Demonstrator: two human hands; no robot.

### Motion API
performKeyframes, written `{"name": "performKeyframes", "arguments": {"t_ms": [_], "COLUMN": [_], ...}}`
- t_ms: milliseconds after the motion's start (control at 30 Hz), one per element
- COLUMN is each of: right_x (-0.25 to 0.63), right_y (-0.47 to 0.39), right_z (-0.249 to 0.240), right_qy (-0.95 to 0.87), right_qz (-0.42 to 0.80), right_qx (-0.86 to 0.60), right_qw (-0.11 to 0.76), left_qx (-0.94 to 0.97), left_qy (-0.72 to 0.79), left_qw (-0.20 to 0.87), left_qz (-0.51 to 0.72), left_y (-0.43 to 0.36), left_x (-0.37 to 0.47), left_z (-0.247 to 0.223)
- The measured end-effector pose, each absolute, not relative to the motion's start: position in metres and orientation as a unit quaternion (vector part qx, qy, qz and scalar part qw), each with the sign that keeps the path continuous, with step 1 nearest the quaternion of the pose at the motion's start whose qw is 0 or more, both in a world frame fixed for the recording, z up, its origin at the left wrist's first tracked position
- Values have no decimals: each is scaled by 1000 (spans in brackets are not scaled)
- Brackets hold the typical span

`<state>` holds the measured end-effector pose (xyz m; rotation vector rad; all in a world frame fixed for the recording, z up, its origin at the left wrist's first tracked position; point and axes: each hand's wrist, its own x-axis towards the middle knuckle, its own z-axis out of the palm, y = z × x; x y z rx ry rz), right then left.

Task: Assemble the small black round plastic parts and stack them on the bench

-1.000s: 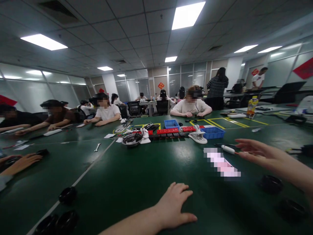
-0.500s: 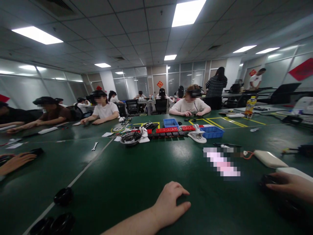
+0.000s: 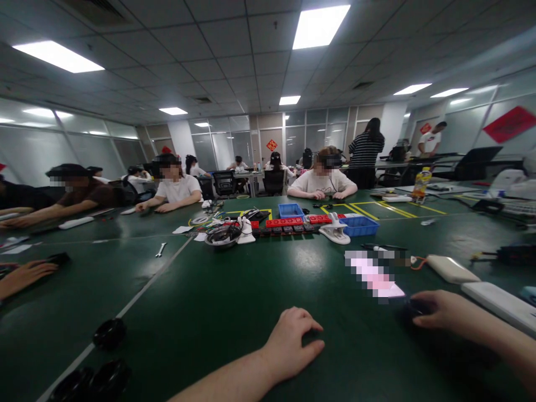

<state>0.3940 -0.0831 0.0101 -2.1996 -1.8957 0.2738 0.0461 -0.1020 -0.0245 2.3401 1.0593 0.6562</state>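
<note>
My left hand (image 3: 291,340) rests on the green table (image 3: 234,296), thumb and fingers apart with nothing between them. On the right, my right hand (image 3: 444,312) grips a dark, rounded black piece (image 3: 420,307) just above or on the tabletop; blur and the fingers hide its exact shape. A phone-like pink and white object (image 3: 374,276) lies beside that hand. Several black, ring-like hollow pieces (image 3: 109,334) sit at the near left, away from my left hand.
Mid-table are a red row of sockets (image 3: 283,223), a white clamp-like stand (image 3: 335,230), a blue bin (image 3: 359,225) and bundled cables (image 3: 224,234). A wrench (image 3: 161,249) lies left. White slim boxes (image 3: 498,304) lie right. A co-worker's hand (image 3: 31,273) is at far left.
My right hand has moved left across the table with the black piece, nearer the pink object. My left hand stays nearly in place. The view has shifted slightly.
</note>
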Motion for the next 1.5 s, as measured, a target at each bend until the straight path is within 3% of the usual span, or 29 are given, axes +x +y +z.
{"name": "performKeyframes", "arguments": {"t_ms": [133, 367, 700, 967, 1267, 1500], "right_x": [347, 257, 192, 208, 200, 196], "right_y": [-107, -118, -59, -23, -22, -19], "right_z": [12, 0, -30, -12, -21, -34], "right_qy": [-671, -739, -800, -836, -855, -838], "right_qz": [177, 227, 234, 390, 312, 285], "right_qx": [-716, -606, -499, -367, -395, -435], "right_qw": [81, 187, 236, 119, 123, 163], "left_qx": [859, 830, 833, 847, 816, 798], "left_qy": [385, 393, 393, 365, 368, 429], "left_qw": [239, 257, 278, 323, 372, 343], "left_qz": [239, 301, 271, 215, 246, 248], "left_y": [-103, -103, -67, -38, -35, -37], "left_x": [46, 42, 23, 10, 12, 16], "left_z": [-24, -18, 5, 2, -10, -15]}}
